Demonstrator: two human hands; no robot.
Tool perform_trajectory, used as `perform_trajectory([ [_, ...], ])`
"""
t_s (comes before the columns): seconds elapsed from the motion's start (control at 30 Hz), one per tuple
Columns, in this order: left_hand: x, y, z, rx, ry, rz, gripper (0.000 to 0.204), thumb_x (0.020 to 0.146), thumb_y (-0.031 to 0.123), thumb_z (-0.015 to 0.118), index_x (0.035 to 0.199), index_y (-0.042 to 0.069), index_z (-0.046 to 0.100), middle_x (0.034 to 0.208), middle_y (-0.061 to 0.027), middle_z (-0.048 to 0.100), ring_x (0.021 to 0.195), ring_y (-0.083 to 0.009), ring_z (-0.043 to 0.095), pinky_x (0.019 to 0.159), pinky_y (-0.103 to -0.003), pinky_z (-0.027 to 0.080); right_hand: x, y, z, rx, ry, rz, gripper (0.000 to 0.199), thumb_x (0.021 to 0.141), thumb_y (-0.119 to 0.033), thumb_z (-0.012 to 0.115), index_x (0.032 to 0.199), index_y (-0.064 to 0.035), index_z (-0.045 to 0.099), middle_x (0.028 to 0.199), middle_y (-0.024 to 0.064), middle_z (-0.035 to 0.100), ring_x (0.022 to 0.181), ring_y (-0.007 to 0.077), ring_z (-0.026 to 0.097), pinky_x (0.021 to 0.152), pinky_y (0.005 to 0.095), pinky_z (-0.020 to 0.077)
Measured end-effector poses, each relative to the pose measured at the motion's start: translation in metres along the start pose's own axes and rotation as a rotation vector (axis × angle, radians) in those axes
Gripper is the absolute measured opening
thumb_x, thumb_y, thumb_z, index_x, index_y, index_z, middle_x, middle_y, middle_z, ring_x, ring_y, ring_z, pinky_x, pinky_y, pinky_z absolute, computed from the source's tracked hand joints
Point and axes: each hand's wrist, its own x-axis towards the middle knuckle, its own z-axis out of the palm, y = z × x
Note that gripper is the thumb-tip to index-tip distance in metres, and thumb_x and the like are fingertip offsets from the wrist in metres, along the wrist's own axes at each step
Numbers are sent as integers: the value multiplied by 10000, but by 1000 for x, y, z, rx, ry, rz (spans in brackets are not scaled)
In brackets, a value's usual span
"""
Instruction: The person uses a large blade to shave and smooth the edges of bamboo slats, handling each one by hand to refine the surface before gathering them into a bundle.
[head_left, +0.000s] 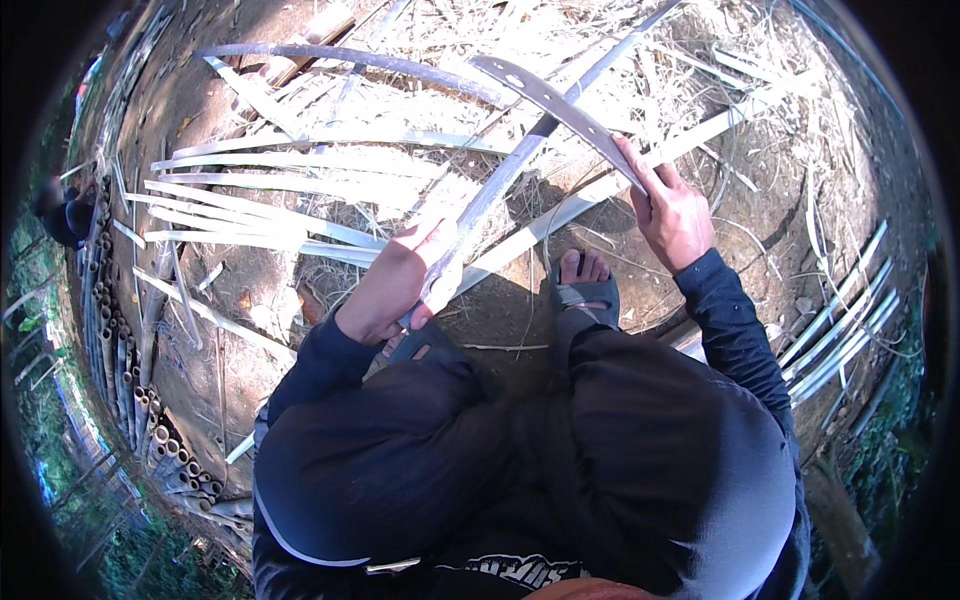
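My left hand (400, 275) is closed round the near end of a long bamboo strip (502, 178), which slants away to the far right. In my right hand (674, 216) is a machete (560, 108) with a dark, slightly curved blade, pointing up and left. The blade crosses the strip beyond my left hand; whether it touches the strip I cannot tell. My right fingers cover the machete's handle. Below the hands, a sandalled foot (584, 288) rests on the dirt, near a long pale split bamboo piece (560, 215).
Several pale bamboo strips (250, 215) lie fanned out on the left. Shavings (450, 25) cover the ground ahead. More strips (845, 325) lie at the right. Cut bamboo poles (120, 370) are stacked along the left, with a person (72, 215) beyond them.
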Motion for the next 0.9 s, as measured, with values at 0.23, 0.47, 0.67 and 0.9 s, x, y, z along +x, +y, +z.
perform_trajectory([
  [0.23, 3, -17, -19, -21, -88, 18, 326, 1057, 273, 379, 1212, 4, 477, 584, -18, 500, 314, -70, 380, 325, -200, 339, 31, 48, 18, -201, 15, 53, 607, 925, -217, 574, 1480, -338, 358, 842, 144, 617, 710, 328, 654, 621, 428, 553],
  [0.47, -8, -25, -30, -137, -75, -37, 308, 1056, 366, 383, 1064, 67, 457, 591, -22, 456, 315, -85, 359, 327, -200, 307, 81, 142, 32, -244, 52, 155, 510, 953, -240, 521, 1445, -321, 414, 884, 208, 668, 785, 377, 663, 693, 478, 541],
  [0.67, -13, -27, -33, -73, -155, 24, 322, 1056, 368, 387, 1067, 58, 472, 599, -28, 488, 329, -76, 383, 335, -200, 340, 96, 196, 46, -172, 131, 359, 436, 942, -250, 518, 1377, -223, 514, 812, 224, 670, 747, 387, 668, 692, 480, 526],
  [0.9, -6, -38, -37, 66, -117, -61, 233, 1039, 227, 428, 1075, 10, 506, 632, -20, 488, 371, -69, 413, 390, -216, 371, 41, 38, 29, 136, 25, 90, 516, 925, -134, 557, 1425, -226, 470, 776, 204, 613, 666, 386, 618, 627, 462, 498],
])
